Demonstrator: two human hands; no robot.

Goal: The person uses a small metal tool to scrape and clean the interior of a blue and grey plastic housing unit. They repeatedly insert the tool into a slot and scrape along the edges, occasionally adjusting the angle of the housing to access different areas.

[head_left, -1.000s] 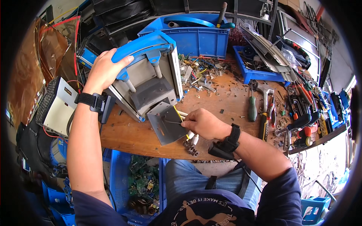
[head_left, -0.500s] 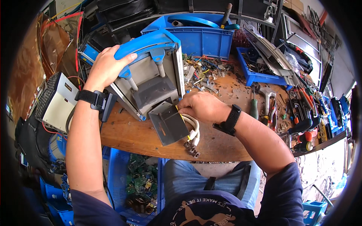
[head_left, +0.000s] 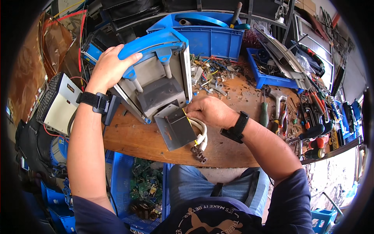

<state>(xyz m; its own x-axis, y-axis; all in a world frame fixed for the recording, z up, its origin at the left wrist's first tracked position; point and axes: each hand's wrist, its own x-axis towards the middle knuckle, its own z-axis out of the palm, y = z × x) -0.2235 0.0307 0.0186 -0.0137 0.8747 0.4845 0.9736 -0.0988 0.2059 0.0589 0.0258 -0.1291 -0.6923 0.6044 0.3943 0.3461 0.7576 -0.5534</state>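
My left hand (head_left: 109, 68) is wrapped over the blue top edge of a tilted machine housing (head_left: 156, 43), thumb lying along the rim. Inside the housing show two light metal posts and a dark grey block (head_left: 161, 94). At its lower end, a dark angled metal cover (head_left: 177, 128) with a yellow edge strip hangs out over the bench. My right hand (head_left: 208, 112) is closed, fingertips against the cover's upper right edge; whatever they pinch is hidden. Just below this hand, a white cable (head_left: 203, 130) loops down to a brown terminal connector (head_left: 199, 155).
Loose screws and wire scraps (head_left: 218, 74) cover the rear of the wooden bench (head_left: 136, 142). Behind stands a blue crate (head_left: 206, 41); to the right are a blue tray (head_left: 272, 81), a hammer (head_left: 277, 99) and a green-handled screwdriver (head_left: 264, 114). Below, a blue bin (head_left: 120, 183) holds circuit boards.
Almost everything is the same. My right hand has shifted very slightly at the cover's edge, while my left hand keeps its grip on the housing.
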